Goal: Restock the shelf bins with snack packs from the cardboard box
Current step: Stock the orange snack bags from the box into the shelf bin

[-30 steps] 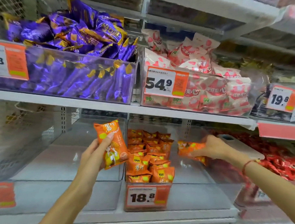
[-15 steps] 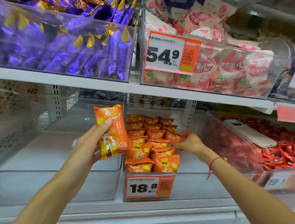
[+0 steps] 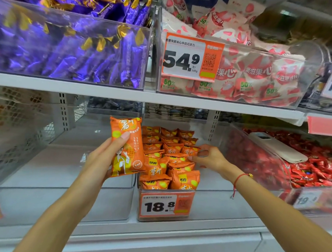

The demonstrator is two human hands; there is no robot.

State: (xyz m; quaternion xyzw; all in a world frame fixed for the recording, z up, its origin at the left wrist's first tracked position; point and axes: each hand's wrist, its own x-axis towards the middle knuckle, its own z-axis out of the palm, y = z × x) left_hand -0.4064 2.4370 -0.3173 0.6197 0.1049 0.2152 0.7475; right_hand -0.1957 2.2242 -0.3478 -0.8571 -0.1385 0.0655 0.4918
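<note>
My left hand grips an orange snack pack upright, just left of and in front of the clear bin tagged 18.8. Inside that bin stand rows of matching orange packs along its left side. My right hand reaches into the bin from the right. Its loosely curled fingertips touch the right edge of a pack in the rows, and it grips nothing that I can see. The cardboard box is out of view.
A clear bin with nothing in it sits to the left. To the right, a bin of red candies has a white device lying on top. The upper shelf hangs low overhead with purple and strawberry packs.
My right hand carried an orange pack leftward into the bin and set it among the rows. The view moved closer and lower. My left hand kept its pack.
</note>
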